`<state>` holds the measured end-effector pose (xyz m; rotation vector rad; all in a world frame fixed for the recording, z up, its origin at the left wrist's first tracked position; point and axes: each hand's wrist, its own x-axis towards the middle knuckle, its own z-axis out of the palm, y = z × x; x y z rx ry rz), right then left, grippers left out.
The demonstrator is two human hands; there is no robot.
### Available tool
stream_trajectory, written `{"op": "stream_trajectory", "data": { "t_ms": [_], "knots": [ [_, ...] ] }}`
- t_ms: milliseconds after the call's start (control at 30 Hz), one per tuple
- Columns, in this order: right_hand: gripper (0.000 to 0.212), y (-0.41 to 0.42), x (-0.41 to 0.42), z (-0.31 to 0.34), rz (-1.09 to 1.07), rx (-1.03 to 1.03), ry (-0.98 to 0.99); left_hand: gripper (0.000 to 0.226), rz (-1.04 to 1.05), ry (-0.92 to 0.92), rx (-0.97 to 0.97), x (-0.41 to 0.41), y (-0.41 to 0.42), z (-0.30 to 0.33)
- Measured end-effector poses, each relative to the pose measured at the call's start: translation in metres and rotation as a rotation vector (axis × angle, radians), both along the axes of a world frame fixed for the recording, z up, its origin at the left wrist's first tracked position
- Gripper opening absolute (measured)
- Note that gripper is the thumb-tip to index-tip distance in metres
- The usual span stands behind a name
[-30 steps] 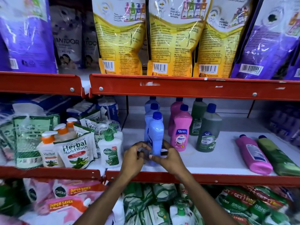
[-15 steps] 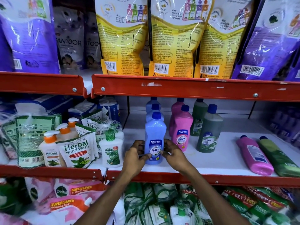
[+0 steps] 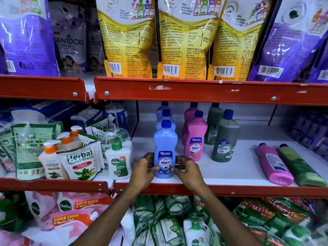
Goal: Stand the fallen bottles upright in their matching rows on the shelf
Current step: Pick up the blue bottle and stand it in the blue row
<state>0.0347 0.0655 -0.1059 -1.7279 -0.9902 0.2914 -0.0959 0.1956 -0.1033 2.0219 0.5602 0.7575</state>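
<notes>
A blue bottle (image 3: 165, 146) stands upright at the front of the blue row on the white shelf (image 3: 239, 167), its label facing me. My left hand (image 3: 144, 168) grips its lower left side and my right hand (image 3: 186, 168) its lower right side. Behind it stand two more blue bottles (image 3: 166, 115). To the right are an upright pink row (image 3: 195, 137) and an upright green row (image 3: 225, 137). Far right, a pink bottle (image 3: 273, 165) and a green bottle (image 3: 301, 166) lie on their sides, caps pointing to the back.
Hand wash pump bottles and pouches (image 3: 79, 160) crowd the shelf bay to the left. A red rail (image 3: 213, 91) of the upper shelf hangs close above the bottle caps. Refill pouches fill the shelves above and below.
The blue bottle was turned between both hands so that its label now faces front. It stands a little nearer the shelf's front edge. Both hands have slid lower on it.
</notes>
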Motion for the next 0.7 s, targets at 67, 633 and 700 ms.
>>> {"op": "stream_trajectory", "data": {
  "t_ms": [67, 633, 700],
  "knots": [
    [0.035, -0.003, -0.003, 0.0, 0.001, -0.01, -0.001, 0.038, -0.022, -0.002, 0.005, -0.003, 0.0, -0.002],
    [0.034, -0.015, -0.011, 0.006, 0.007, -0.038, -0.008, 0.04, -0.051, 0.012, -0.039, -0.015, -0.009, 0.001],
    [0.034, -0.016, -0.011, 0.007, 0.011, -0.04, -0.008, 0.041, -0.057, 0.022, -0.029, -0.016, -0.01, 0.003]
  ]
}}
